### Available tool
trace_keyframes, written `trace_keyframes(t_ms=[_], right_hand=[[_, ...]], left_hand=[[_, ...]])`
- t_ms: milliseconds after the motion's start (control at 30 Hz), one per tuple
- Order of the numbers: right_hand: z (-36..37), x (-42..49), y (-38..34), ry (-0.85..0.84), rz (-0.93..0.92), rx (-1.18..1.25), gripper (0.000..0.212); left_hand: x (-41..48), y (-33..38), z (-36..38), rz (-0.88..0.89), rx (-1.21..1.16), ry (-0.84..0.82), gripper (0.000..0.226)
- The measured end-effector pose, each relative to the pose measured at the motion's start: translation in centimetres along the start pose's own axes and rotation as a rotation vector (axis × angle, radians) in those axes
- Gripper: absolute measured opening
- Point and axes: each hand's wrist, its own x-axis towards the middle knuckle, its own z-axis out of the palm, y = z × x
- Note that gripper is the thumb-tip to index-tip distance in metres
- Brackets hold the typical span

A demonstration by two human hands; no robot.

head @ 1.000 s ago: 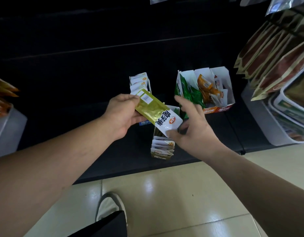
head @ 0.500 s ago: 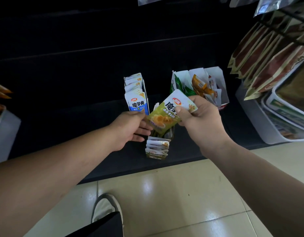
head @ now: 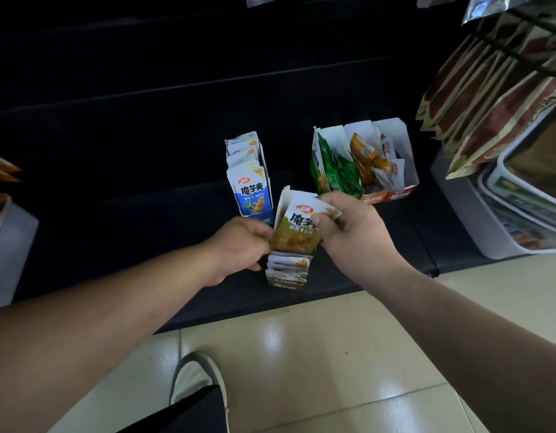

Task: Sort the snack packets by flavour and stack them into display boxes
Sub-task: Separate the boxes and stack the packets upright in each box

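Centre frame: pinching yellow packet (head: 297, 235) at top corner with right hand (head: 354, 239), gripping its lower left edge with left hand (head: 242, 245), over yellow display box (head: 286, 275). Probably light, limp, slick foil; take by sealed edges. Above: blue box (head: 253, 189), mixed box (head: 395, 170).

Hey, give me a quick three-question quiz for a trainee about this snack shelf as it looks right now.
1. True or false: the right hand pinches the olive-yellow packet near its top.
2. Choose: the box of blue packets stands (A) left of the olive-yellow box, (B) right of it, (C) on top of it.
3. Fill in: in the three-compartment box, the green packets fill the ____ compartment.
Key: 1 true; 2 A; 3 left.
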Motion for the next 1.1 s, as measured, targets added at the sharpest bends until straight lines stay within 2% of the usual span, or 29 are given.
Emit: trace_keyframes(t_ms=[100, 233, 300, 367, 467, 500, 567, 633, 767, 933, 1000, 1100], right_hand=[[0.9, -0.1, 1.1, -0.057, -0.029, -0.129, 0.017], [2.7, -0.3, 2.6, -0.296, 0.071, -0.282, 0.024], [3.1, -0.3, 2.8, -0.251, 0.022, -0.292, 0.021], [2.9, -0.1, 3.0, -0.131, -0.062, -0.294, 0.018], [2.5, 0.0, 3.2, -0.016, -0.108, -0.401, 0.013], [2.5, -0.1, 3.1, -0.041, -0.081, -0.424, 0.016], [2.7, -0.7, 3.2, -0.170, 0.024, -0.444, 0.029], [2.7, -0.9, 3.2, -0.254, 0.146, -0.369, 0.031], [1.8, -0.6, 2.4, -0.137, 0.230, -0.087, 0.020], [1.0, -0.7, 1.9, -0.045, 0.244, 0.003, 0.018], [0.7, -1.0, 1.9, -0.070, 0.256, 0.002, 0.017], [0.4, -1.3, 1.9, -0.104, 0.279, 0.022, 0.016]], left_hand=[[0.0, -0.4, 0.3, 0.044, 0.090, 0.008, 0.035], [0.0, -0.4, 0.4, 0.058, 0.037, 0.018, 0.041], [0.1, -0.3, 0.2, 0.086, 0.010, 0.023, 0.041], [0.1, -0.1, 0.1, 0.130, -0.050, 0.006, 0.040], [-0.1, -0.1, 0.3, 0.259, -0.090, -0.051, 0.020], [-0.1, -0.2, 0.4, 0.300, -0.050, -0.042, 0.012], [0.0, -0.9, 0.6, 0.336, 0.088, -0.008, 0.016], [0.3, -1.5, 0.8, 0.276, 0.165, -0.002, 0.023], [0.8, -1.4, 0.7, 0.112, 0.113, 0.038, 0.016], [2.5, -0.1, 0.3, 0.262, 0.066, 0.281, 0.014], [3.4, 0.5, 0.9, 0.244, 0.145, 0.267, 0.009], [4.8, 0.7, 2.1, 0.189, 0.365, 0.209, 0.020]])
